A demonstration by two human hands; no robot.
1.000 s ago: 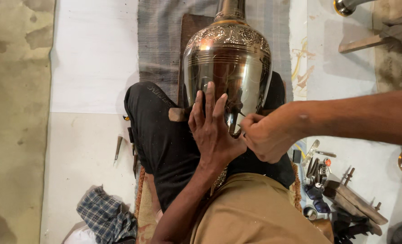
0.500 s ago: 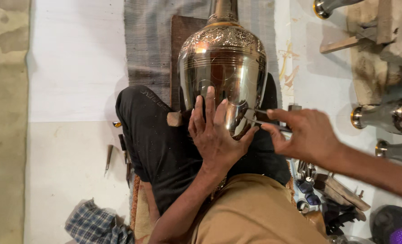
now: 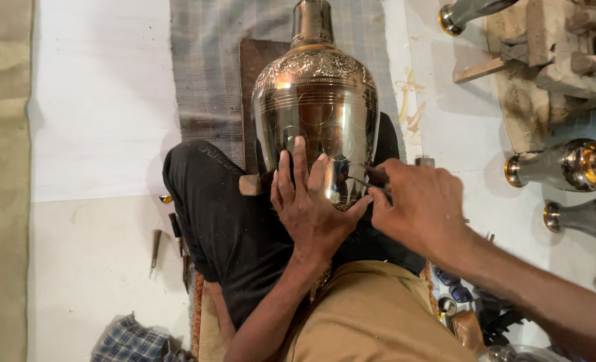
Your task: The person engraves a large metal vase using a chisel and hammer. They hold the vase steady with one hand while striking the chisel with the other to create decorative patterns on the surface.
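Big shiny metal vase (image 3: pixel 314 107) lying on its side across the person's lap, neck pointing away from them, with engraved bands round the shoulder and a smooth mirror-like belly. It rests on the black trousers (image 3: pixel 237 228), over a dark wooden board (image 3: pixel 261 57) and a grey woven mat (image 3: pixel 211 60).

The left hand (image 3: pixel 311 208) is spread flat, fingers apart, palm pressed on the near end of the vase, so open and just bracing it, not gripping. The right hand (image 3: pixel 422 204) sits just beside it on the right, closed around a thin metal tool (image 3: pixel 365 184) whose tip is touching the vase's surface next to the left thumb.

Further out: a small wooden block (image 3: pixel 249 184) is tucked against the vase's left side. A few chisels (image 3: pixel 156 245) lie on the white floor to the left. Off to the right are more vases (image 3: pixel 569 164) on their sides, plus some rough wooden blocks (image 3: pixel 546 40) up top.
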